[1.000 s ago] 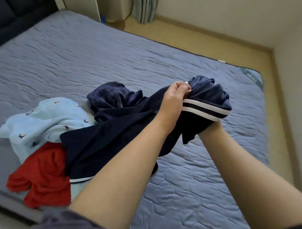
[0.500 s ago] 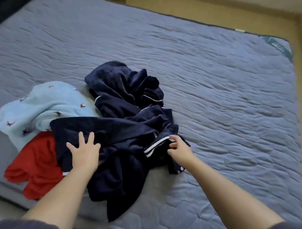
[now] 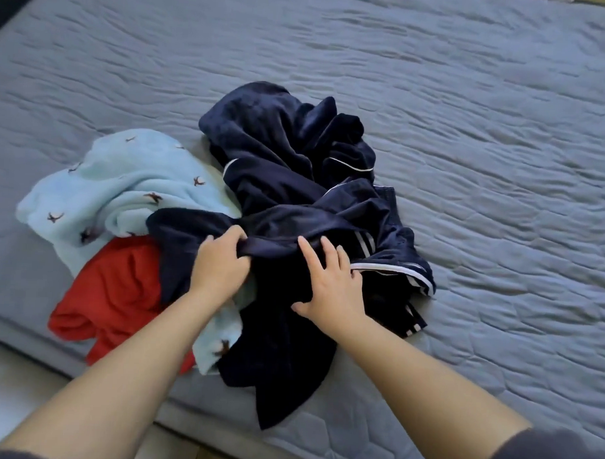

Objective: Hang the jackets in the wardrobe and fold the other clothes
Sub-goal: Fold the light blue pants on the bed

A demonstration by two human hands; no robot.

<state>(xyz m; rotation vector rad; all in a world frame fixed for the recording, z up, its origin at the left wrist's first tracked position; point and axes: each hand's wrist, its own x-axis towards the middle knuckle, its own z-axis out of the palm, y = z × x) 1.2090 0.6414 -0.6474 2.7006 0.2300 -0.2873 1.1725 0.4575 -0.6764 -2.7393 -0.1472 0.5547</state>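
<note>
Head cam: L hand [image 3: 221, 265] grips navy garment [image 3: 279, 153] fold, R hand [image 3: 330, 286] flat alongside

Clothes pile on mattress [image 3: 469, 132], near its front-left edge. Large garment [image 3: 283, 153] mid-pile, running from far side down to the near edge. Fleece piece [image 3: 117, 181] to its left, partly under it, with one corner showing nearer, beside the left forearm. Third garment [image 3: 120, 291] in front of the fleece piece, left of the large garment, at the mattress edge. Left hand [image 3: 217, 264] grips a fold of the large garment; right hand [image 3: 330, 285] just right of it, flat on the same garment. Floor [image 3: 7, 390] front-left.
</note>
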